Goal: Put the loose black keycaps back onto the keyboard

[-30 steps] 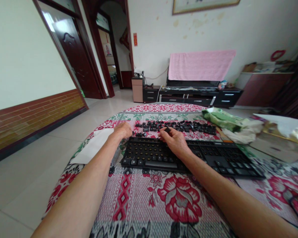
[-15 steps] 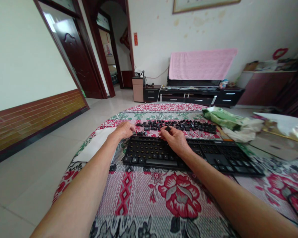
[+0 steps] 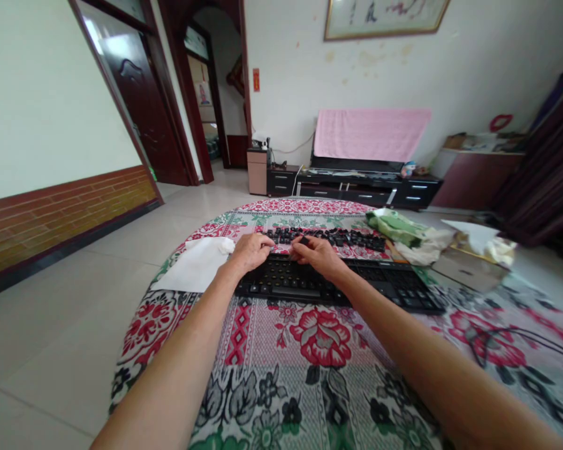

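A black keyboard (image 3: 296, 292) lies across the patterned tablecloth, with many of its keys off and bare sockets showing on the left side. Beyond it, loose black keycaps (image 3: 361, 239) are spread in a long row. My right hand (image 3: 319, 256) is over the keyboard's back edge, its fingers pinching a black keycap (image 3: 304, 240). Close by on the left, my left hand (image 3: 252, 252) has its fingertips pressed together near the keyboard's back left corner. Whatever those fingertips hold is too small to make out.
White paper (image 3: 192, 265) with a crumpled tissue (image 3: 226, 246) lies left of the keyboard. At the right are a green and white plastic bag (image 3: 398, 230) and an open box (image 3: 469, 270). A black cable (image 3: 485, 350) curls over the tablecloth (image 3: 319, 337) near the right edge.
My left hand has moved right, from the loose keycaps at the row's left end to near my right hand. The right hand still pinches the keycap. The head view has shifted slightly.
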A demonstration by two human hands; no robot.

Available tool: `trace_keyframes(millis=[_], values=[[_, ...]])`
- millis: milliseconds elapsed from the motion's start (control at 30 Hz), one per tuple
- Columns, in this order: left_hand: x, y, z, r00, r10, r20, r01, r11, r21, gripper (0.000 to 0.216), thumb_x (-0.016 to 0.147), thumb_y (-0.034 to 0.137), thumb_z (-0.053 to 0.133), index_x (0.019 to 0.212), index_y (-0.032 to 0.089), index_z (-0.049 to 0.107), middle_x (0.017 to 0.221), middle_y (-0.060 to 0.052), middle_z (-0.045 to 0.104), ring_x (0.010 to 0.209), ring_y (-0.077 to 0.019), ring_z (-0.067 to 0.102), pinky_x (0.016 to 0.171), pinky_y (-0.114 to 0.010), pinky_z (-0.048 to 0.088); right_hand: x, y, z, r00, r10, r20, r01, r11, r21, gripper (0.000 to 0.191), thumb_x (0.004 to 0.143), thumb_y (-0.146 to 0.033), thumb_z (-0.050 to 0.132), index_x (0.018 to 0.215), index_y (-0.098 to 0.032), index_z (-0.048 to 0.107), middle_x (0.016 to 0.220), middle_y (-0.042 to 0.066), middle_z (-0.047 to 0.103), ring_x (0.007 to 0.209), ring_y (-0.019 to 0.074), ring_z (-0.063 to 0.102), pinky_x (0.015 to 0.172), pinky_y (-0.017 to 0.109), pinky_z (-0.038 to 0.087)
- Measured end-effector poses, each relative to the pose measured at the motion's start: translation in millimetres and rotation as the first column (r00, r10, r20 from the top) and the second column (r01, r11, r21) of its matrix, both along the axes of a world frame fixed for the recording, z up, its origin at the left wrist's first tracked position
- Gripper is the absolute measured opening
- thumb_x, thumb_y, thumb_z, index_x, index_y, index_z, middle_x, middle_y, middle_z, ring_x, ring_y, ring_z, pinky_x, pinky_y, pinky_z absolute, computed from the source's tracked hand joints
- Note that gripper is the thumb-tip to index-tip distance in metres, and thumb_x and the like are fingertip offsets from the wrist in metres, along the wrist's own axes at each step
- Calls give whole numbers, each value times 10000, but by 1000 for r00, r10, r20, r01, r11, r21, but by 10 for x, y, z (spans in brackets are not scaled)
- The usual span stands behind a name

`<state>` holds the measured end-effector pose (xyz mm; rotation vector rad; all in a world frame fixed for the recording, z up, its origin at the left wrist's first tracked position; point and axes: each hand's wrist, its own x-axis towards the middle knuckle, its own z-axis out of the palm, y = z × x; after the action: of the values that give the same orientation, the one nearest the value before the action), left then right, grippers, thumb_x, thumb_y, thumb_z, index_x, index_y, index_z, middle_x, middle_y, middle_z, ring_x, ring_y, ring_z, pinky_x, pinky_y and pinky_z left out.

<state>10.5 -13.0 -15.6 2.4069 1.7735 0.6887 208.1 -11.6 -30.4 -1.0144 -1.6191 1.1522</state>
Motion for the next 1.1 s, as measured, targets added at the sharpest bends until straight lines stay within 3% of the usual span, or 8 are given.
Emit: trace_keyframes(millis=[167,333,600,1100], values=[[148,-66,-133,996,-82,-28,82,997,11,269,812,201,481,952,218,710,935,-33,698,878,-166,618,847,-276,448,69,-207,37,974,217,61,-217,976,-9,224,755,-363,581,890,-187,605,794,27,679,692,116,620,631,249,490],[196,-54,-203,993,-78,-84,80,996,25,271,801,184,477,925,220,715,922,-49,686,894,-183,606,870,-297,437,78,-347,19,933,317,170,-327,944,32,188,783,-340,565,872,-183,617,750,5,653,670,108,598,660,252,484],[213,-29,-257,994,-87,-69,89,995,37,266,787,167,479,898,214,716,931,-43,676,932,-178,587,913,-285,423,78,-345,-8,942,293,165,-309,948,80,207,813,-358,522,893,-183,599,777,11,638,699,117,584,648,252,482],[230,-35,-258,991,-90,-98,94,995,43,282,787,160,452,860,206,721,905,-57,663,914,-188,579,885,-294,427,47,-392,0,916,247,317,-321,924,208,200,850,-332,472,871,-188,609,723,-13,573,621,94,483,599,224,398]])
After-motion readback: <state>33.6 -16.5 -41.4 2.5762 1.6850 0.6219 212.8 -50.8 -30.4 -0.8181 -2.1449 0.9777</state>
